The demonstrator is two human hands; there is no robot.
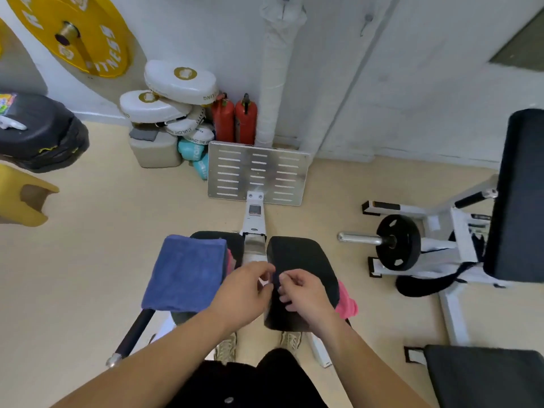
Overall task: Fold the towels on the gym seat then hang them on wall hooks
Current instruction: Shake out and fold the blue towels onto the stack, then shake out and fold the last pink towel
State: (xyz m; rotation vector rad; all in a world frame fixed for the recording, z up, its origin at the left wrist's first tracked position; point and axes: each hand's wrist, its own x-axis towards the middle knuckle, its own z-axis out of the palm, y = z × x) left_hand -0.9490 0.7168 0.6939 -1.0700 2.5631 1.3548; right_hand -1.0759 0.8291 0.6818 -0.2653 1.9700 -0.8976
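Left hand [241, 293], right hand [306, 295] being held close together over gym seat [303, 254].
Fingers curled, grip unclear; folded blue towel [185, 272] lying on left pad, pink towel [347, 304] at right edge; white pads [182, 83] reading "STARLIGHT".

left pad [235, 242]: blue towel [185, 272] on top | centre: rail [255, 228] (footplate [259, 172] beyond) | floor [117, 231] left: open

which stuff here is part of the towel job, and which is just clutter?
Job: blue towel, pink towel, dark towel apparently pinched by left hand and right hand, gym seat, wall hook.
Clutter: yellow weight plate, white boxing pads, red extinguishers, black weight plate.
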